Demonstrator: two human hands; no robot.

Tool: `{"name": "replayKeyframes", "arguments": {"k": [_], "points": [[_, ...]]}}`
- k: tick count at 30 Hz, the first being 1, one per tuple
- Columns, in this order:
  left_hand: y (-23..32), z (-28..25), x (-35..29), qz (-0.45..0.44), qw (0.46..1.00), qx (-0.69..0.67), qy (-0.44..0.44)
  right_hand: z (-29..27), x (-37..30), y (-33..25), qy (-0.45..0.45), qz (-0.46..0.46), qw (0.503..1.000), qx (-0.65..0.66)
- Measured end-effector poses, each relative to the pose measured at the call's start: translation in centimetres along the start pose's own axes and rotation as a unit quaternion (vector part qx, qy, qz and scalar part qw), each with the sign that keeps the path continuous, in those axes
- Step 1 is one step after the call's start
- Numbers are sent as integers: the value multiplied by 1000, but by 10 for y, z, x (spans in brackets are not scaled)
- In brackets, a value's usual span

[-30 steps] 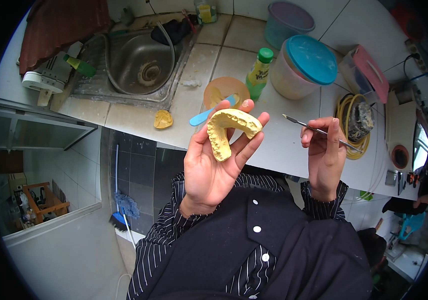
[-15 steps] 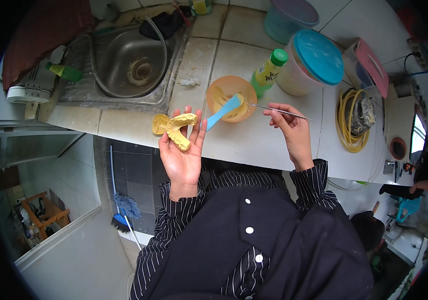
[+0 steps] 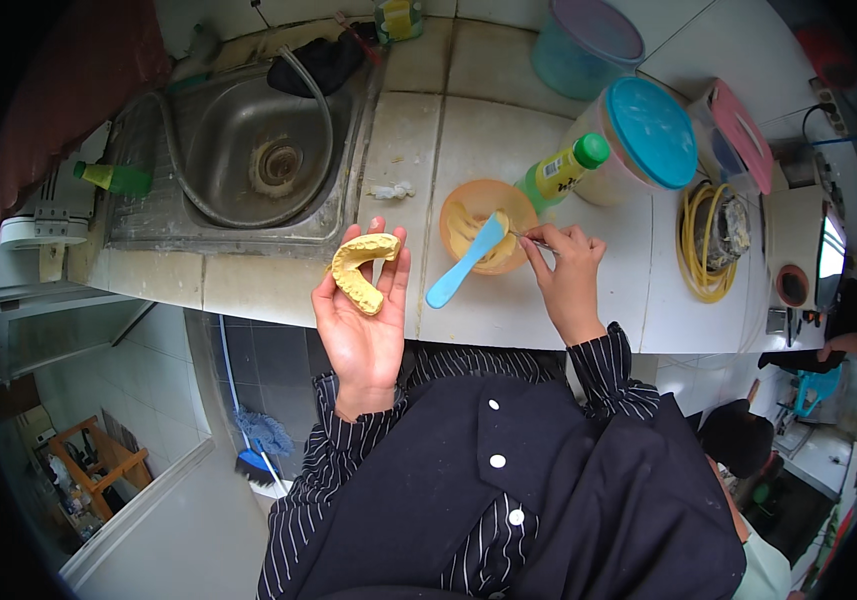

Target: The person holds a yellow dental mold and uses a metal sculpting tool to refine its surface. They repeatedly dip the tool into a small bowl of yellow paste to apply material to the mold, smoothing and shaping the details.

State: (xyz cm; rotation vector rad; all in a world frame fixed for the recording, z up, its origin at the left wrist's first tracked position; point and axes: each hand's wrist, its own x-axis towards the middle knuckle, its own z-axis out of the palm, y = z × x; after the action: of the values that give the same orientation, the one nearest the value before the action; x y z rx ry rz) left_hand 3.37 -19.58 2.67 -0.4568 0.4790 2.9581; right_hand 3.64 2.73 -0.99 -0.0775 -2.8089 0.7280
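A yellow U-shaped dental cast (image 3: 350,280) with tooth shapes lies across the fingers of my left hand (image 3: 361,345), palm up. My right hand (image 3: 570,282) pinches a thin metal instrument (image 3: 530,238); its front end reaches the orange bowl (image 3: 525,207) and is hidden behind a blue spatula. Yellow paste coats the bowl's inside. The blue spatula (image 3: 460,272) leans over the near rim, its handle toward me. Just beyond the bowl a green-capped bottle (image 3: 551,173) stands tilted in the picture.
At the left is a metal sink (image 3: 218,170) with a grey hose (image 3: 320,95). A blue-lidded tub (image 3: 651,130), a pink-lidded box (image 3: 738,140) and a coiled yellow hose (image 3: 693,245) stand at the right. The counter's front edge runs before my body.
My right hand has moved left and lower, bringing the instrument to the bowl. My left hand still holds the cast; a yellow piece seen beside it is now mostly hidden. The view has shifted slightly.
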Motion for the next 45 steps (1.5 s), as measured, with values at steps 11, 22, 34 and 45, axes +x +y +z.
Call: {"name": "replayKeyframes", "arguments": {"k": [11,22,34,45], "points": [[3,5,11,-71,997,0,-41,2,-6,-1,-22,39,999,19],[-4,7,3,-69,995,-33,-63,-1,-15,28,-109,241,861,434],[-32,62,-29,-57,982,38,-176,-110,-32,-30,-28,109,707,699],[-52,97,-51,-8,960,156,-233,-145,-46,-53,10,-45,846,532]]}}
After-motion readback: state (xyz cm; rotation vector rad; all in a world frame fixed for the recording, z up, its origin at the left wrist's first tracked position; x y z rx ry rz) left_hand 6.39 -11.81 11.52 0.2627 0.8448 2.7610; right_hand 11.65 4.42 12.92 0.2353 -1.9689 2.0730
